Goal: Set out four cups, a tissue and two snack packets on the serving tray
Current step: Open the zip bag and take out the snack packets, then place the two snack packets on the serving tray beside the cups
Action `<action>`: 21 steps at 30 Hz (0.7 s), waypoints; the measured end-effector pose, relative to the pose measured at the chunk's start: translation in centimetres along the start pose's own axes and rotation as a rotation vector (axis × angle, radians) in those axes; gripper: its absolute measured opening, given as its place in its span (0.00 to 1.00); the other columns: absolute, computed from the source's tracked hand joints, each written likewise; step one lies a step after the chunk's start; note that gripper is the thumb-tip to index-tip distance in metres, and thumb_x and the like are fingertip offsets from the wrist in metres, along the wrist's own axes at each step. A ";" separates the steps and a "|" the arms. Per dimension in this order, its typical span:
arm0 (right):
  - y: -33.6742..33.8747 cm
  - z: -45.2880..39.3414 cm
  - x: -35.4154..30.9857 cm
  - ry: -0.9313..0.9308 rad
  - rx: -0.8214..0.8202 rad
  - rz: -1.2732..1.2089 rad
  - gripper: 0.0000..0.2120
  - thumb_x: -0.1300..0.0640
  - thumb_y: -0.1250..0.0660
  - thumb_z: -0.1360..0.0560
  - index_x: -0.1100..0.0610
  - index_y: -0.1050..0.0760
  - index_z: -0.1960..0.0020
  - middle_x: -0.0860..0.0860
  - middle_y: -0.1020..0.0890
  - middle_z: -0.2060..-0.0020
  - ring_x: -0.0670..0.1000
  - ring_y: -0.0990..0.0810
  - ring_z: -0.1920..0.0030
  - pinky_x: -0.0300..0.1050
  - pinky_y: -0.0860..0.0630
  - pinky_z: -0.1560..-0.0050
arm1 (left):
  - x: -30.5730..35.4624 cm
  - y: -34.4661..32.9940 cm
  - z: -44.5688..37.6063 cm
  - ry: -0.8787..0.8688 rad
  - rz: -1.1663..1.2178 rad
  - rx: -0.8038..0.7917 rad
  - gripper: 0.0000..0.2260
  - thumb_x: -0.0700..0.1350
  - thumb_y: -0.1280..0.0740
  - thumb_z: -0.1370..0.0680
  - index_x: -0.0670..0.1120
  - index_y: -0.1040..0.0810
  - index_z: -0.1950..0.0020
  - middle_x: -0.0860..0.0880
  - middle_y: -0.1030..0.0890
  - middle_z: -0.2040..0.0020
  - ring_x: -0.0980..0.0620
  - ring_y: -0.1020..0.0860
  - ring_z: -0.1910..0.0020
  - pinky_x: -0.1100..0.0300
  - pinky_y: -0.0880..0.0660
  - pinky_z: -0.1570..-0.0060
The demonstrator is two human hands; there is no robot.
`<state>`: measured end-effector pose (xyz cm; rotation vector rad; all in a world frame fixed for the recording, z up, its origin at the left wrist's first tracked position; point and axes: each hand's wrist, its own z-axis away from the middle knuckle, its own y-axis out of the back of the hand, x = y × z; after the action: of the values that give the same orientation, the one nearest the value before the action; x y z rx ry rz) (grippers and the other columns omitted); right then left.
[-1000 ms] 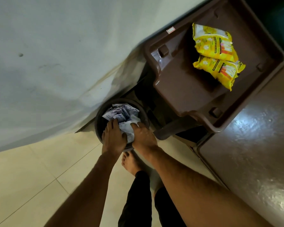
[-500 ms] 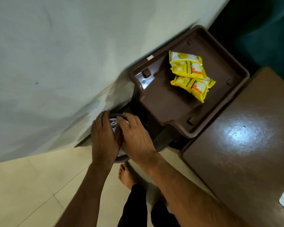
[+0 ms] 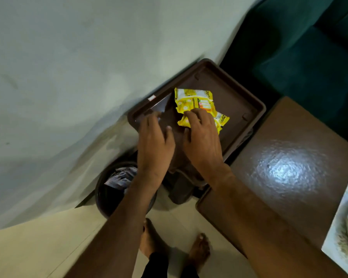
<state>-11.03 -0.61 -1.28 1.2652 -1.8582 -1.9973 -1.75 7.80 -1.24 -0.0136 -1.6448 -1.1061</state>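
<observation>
The left hand (image 3: pixel 155 143) hovers open over the dark brown rectangular plastic serving tray (image 3: pixel 247 105), holding nothing. The right hand (image 3: pixel 202 141) lays loosely spread fingers on the nearer of two yellow crinkled snack packets (image 3: pixel 193 100) lying in the tray, beside the glossy brown table (image 3: pixel 285 169).

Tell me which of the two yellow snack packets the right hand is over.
The nearer packet, mostly hidden beneath the right hand. The other packet lies farther up the serving tray, fully in view beyond the fingertips.
</observation>
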 end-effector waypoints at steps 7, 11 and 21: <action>-0.9 -4.0 5.5 0.016 -0.326 0.228 0.49 0.48 0.24 0.34 0.53 0.42 0.19 0.65 0.44 0.20 0.68 0.46 0.20 0.71 0.40 0.24 | 1.6 -5.7 -3.8 0.518 0.289 -0.127 0.17 0.50 0.32 0.20 0.41 0.22 0.36 0.40 0.18 0.37 0.40 0.20 0.36 0.50 0.24 0.36; -2.3 -4.2 6.9 0.009 -0.384 0.351 0.55 0.41 0.21 0.33 0.47 0.50 0.17 0.64 0.49 0.18 0.69 0.50 0.19 0.75 0.43 0.25 | 1.9 -6.9 -6.6 0.717 0.476 -0.139 0.23 0.56 0.32 0.21 0.40 0.21 0.35 0.39 0.18 0.38 0.37 0.18 0.40 0.41 0.18 0.42; -3.5 -4.5 7.7 0.007 -0.197 0.356 0.42 0.52 0.28 0.24 0.46 0.48 0.17 0.64 0.40 0.21 0.64 0.35 0.25 0.64 0.27 0.37 | 1.7 -8.7 -8.5 0.662 0.611 -0.050 0.06 0.39 0.31 0.22 0.41 0.14 0.54 0.39 0.13 0.56 0.43 0.13 0.57 0.40 0.14 0.54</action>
<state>-11.62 -7.88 -7.53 0.8204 -1.6894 -1.9188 -0.55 -3.51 -5.79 -0.1562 -0.9185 -0.5830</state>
